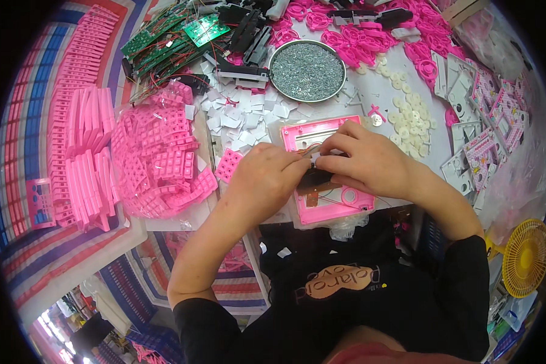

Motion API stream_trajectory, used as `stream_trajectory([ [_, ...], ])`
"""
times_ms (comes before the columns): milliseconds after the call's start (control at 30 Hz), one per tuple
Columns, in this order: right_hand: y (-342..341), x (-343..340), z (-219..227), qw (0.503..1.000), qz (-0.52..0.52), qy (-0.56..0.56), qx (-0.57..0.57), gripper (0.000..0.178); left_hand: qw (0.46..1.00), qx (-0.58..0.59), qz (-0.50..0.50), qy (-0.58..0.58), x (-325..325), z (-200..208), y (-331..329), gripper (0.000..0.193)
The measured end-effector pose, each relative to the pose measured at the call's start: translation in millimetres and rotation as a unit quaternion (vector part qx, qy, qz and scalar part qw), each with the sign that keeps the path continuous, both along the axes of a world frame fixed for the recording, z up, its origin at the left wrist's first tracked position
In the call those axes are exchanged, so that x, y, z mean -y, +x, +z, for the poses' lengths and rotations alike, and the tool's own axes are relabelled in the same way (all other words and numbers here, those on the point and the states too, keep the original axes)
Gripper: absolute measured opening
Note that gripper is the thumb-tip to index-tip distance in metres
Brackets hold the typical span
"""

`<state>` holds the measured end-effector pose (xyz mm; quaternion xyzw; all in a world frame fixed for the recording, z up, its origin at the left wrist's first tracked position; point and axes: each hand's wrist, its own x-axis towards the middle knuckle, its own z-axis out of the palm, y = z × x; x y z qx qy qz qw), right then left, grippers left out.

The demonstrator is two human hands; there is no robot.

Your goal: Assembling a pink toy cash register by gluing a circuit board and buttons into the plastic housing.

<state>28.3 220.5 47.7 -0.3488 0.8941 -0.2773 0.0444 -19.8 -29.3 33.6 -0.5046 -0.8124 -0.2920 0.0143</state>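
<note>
A shallow pink plastic housing (329, 213) lies in front of me on clear plastic wrap (350, 227) at the table's near edge. My left hand (272, 179) reaches over its left side, with thumb and fingers pinched near the middle. From the other side my right hand (370, 159) bends over the housing, its fingertips drawn together close to the left ones. Between the hands a black part (314, 179) and a small white piece show, and thin wires (309, 148) run above them. What each set of fingertips grips is mostly hidden.
A round tin of small metal screws (307, 70) stands behind the housing. White paper pieces (249, 121), bagged pink keypads (164, 151) and circuit boards (170, 51) lie leftward. Cream discs (414, 115), pink rings (358, 45) and white panels (464, 142) lie rightward.
</note>
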Motion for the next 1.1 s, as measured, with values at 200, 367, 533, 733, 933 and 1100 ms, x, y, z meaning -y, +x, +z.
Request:
stream_trajectory([
  [200, 8.7, 10.2, 8.4, 0.995, -0.023, 0.069, -0.064, 0.035, 0.953, 0.279, 0.113, 0.018, -11.6, -4.2, 4.8, 0.011],
  [367, 22.5, 21.8, 17.0, 0.988, -0.041, 0.123, -0.086, 0.028, 0.878, 0.464, 0.096, -0.066, -18.9, 7.1, -20.5, 0.011],
  [533, 28.1, 31.3, 30.4, 0.949, -0.040, 0.238, -0.202, 0.026, 0.863, 0.487, 0.086, -0.102, -25.9, 3.2, -31.5, 0.010],
  [733, -2.5, 7.5, 23.9, 0.990, 0.043, 0.128, -0.032, 0.046, 0.874, 0.466, 0.094, -0.098, -24.7, 0.7, -30.2, 0.010],
  [933, 17.8, -2.6, 0.3, 0.993, -0.034, 0.031, -0.113, 0.051, 0.967, 0.243, 0.043, -0.062, -31.9, 8.7, -24.2, 0.014],
  [1100, 7.0, -26.1, 9.9, 0.990, -0.082, -0.071, -0.086, 0.049, 0.960, 0.261, 0.030, -0.092, -41.2, 23.1, -52.2, 0.013],
])
